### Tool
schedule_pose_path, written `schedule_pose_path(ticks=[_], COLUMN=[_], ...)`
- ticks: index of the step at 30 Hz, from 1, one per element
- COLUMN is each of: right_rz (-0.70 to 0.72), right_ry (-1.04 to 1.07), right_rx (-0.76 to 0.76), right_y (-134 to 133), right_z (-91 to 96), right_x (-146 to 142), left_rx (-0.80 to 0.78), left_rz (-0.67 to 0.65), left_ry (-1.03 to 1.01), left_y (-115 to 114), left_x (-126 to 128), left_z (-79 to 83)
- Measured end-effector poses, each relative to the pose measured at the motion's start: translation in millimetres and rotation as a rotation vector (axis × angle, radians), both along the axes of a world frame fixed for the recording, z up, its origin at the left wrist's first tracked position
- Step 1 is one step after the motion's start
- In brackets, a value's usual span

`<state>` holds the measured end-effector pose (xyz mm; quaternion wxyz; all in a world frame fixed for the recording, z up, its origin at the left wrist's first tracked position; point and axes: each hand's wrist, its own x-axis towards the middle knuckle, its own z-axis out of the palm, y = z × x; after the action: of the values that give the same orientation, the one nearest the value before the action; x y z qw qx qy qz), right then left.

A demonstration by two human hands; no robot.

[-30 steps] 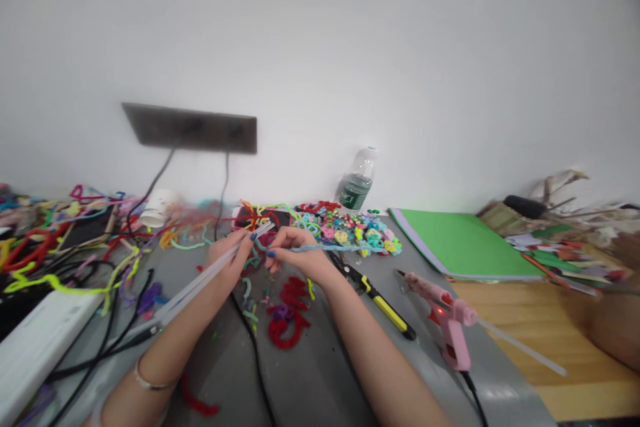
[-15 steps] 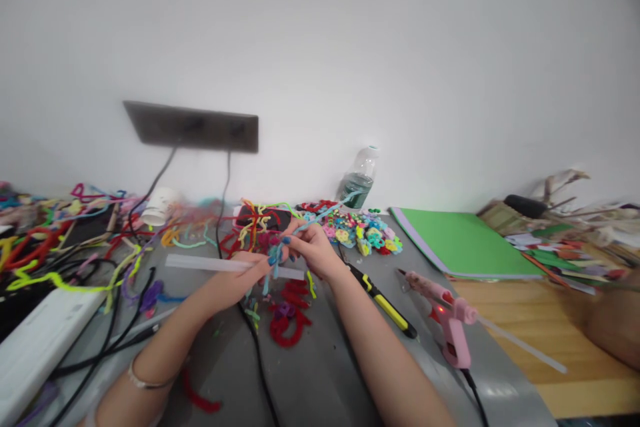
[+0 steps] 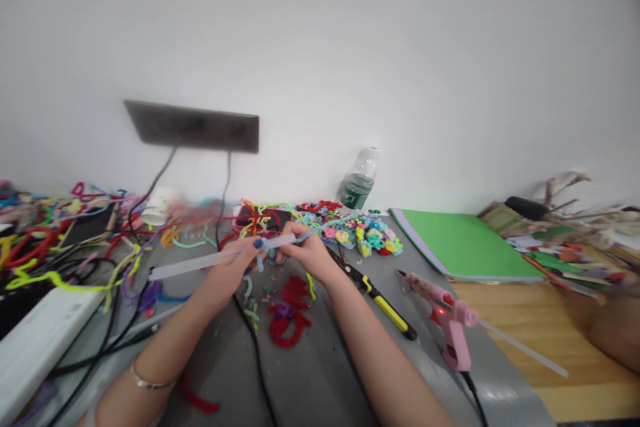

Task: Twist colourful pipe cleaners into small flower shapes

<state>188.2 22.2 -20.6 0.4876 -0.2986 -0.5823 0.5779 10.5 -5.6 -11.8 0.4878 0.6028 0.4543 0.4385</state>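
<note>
Both hands meet above the grey table (image 3: 320, 373) near its middle. My left hand (image 3: 233, 267) is closed around a long translucent glue stick (image 3: 200, 260) that points left and slightly down. My right hand (image 3: 305, 250) pinches a light blue pipe cleaner (image 3: 327, 225) against the stick's right end; the strand trails up to the right. Beneath the hands lie red pipe cleaner shapes (image 3: 287, 313) and small coloured scraps.
A pink glue gun (image 3: 445, 317) with a lit red lamp stands right of my arm, a yellow-black utility knife (image 3: 383, 303) beside it. Finished pipe cleaner flowers (image 3: 363, 233), a water bottle (image 3: 359, 180), green folder (image 3: 460, 243), paper cup (image 3: 157, 205), cables and loose pipe cleaners crowd the back and left.
The glue stick swung from steeply slanted to nearly level. My right hand brought the blue pipe cleaner onto its end, and the strand's free end moved from sideways to up-right.
</note>
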Motion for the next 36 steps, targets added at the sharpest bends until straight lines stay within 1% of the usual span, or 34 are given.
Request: schedule_pose_path(ticks=[2, 3, 4, 6, 7, 9, 11, 12, 14, 16, 17, 19, 21, 24, 27, 29, 32, 34, 36], right_rz=[0.043, 0.061, 0.070, 0.072, 0.061, 0.020, -0.037, -0.059, -0.067, -0.025, 0.007, 0.056, 0.071, 0.034, 0.024, 0.039, 0.074, 0.104, 0.113], right_ry=[-0.031, -0.034, -0.027, 0.002, 0.020, 0.047, 0.060, 0.060, 0.043, 0.019, 0.013, 0.018, 0.030, 0.025, -0.010, -0.034, -0.039, -0.012, 0.029], right_rx=[0.004, 0.001, -0.002, -0.008, -0.008, 0.000, 0.018, 0.026, 0.041, 0.047, 0.045, 0.034, 0.027, 0.035, 0.031, 0.027, 0.006, -0.016, -0.023], right_y=[-1, -1, -2, -3, -3, -2, -2, -1, -1, -3, -3, -4, -4, -2, -1, -1, -3, -4, -3], right_z=[-2.1, -2.9, -3.4, -3.5, -3.1, -1.7, 0.1, 0.9, 2.4, 3.3, 3.5, 3.2, 2.0, 0.1, -0.3, 0.1, 0.0, -0.8, -1.6], right_x=[0, -1, -1, 0, 0, 1, 2, 2, 3, 3, 3, 3, 3, 2, 1, 1, 1, 1, 2], left_rx=[0.038, 0.092, 0.167, 0.307, 0.354, 0.392, 0.384, 0.371, 0.324, 0.271, 0.252, 0.220, 0.184, 0.164, 0.169, 0.215, 0.350, 0.431, 0.485], left_rz=[0.202, 0.251, 0.246, 0.156, 0.103, 0.040, 0.013, -0.023, -0.142, -0.287, -0.335, -0.387, -0.396, -0.310, -0.151, -0.041, 0.073, 0.112, 0.123], left_ry=[0.043, 0.117, 0.215, 0.390, 0.457, 0.530, 0.554, 0.563, 0.580, 0.573, 0.548, 0.470, 0.386, 0.275, 0.211, 0.208, 0.300, 0.402, 0.482], left_y=[5, 7, 9, 11, 12, 11, 10, 9, 8, 5, 4, 2, 0, -2, -3, -2, 1, 4, 8], left_x=[-3, -6, -8, -12, -13, -15, -15, -15, -15, -16, -16, -17, -17, -16, -15, -14, -14, -15, -16], left_z=[-2.8, -3.1, -2.6, -0.2, 1.3, 3.8, 5.4, 5.9, 7.2, 9.2, 10.5, 13.2, 15.5, 16.4, 14.5, 12.7, 9.5, 6.7, 3.7])
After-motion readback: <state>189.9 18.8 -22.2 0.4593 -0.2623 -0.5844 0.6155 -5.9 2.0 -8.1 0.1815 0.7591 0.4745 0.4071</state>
